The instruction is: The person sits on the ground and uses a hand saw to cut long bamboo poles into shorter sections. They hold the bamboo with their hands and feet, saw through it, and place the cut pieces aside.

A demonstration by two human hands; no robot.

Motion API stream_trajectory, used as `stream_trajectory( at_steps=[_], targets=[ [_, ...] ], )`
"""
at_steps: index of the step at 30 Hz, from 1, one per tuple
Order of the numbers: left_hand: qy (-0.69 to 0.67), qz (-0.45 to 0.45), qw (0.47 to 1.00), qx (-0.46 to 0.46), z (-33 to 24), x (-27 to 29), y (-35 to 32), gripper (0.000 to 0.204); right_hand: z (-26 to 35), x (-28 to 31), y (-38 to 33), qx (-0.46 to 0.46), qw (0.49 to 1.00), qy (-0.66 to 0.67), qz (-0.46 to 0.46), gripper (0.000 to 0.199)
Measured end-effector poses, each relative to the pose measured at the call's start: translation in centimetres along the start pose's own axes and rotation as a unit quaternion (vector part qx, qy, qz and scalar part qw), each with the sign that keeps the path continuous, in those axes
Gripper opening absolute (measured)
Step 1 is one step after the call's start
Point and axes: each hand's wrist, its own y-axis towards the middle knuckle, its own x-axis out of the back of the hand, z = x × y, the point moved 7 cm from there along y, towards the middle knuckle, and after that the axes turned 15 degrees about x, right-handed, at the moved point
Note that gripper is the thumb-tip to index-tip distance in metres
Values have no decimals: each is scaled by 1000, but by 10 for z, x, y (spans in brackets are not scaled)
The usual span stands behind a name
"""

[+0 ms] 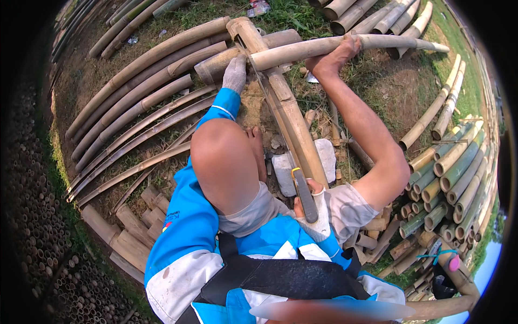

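Note:
My right hand (319, 201), in a white glove with bare fingertips, is closed round the dark grey and yellow handle of a handsaw (305, 195). Its long blade runs up and away to the cut end of a light bamboo pole (307, 49). That pole stretches off to the right, under my bare right foot (341, 56). My left hand (235, 74), in a grey-white glove, grips a thick bamboo piece (211, 67) just left of the blade. A slanting bamboo beam (288, 102) lies along the saw, under the pole. The left hand's fingers are partly hidden.
Several bamboo poles (145, 81) lie side by side on the left. Stacked bamboo (448, 178) rises at the right, with more poles (377, 19) at the far right. A white block (283, 174) sits under the beam. Short cut pieces (129, 232) lie at the near left.

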Motion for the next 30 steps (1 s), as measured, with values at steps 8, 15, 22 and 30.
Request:
stream_trajectory(
  at_steps=[8,15,22,30],
  targets=[
    [133,-98,973,-159,-28,3,-19,37,-73,-112,256,110,992,41,-42,54],
    [180,-114,973,-90,9,19,0,51,-23,-19,9,62,998,8,-28,58],
    [-185,-181,964,58,55,15,-13,49,-29,-36,69,-14,1000,16,7,59],
    [409,-202,833,-314,-42,-5,-36,26,-76,-92,182,63,996,61,-32,65]
  ],
)
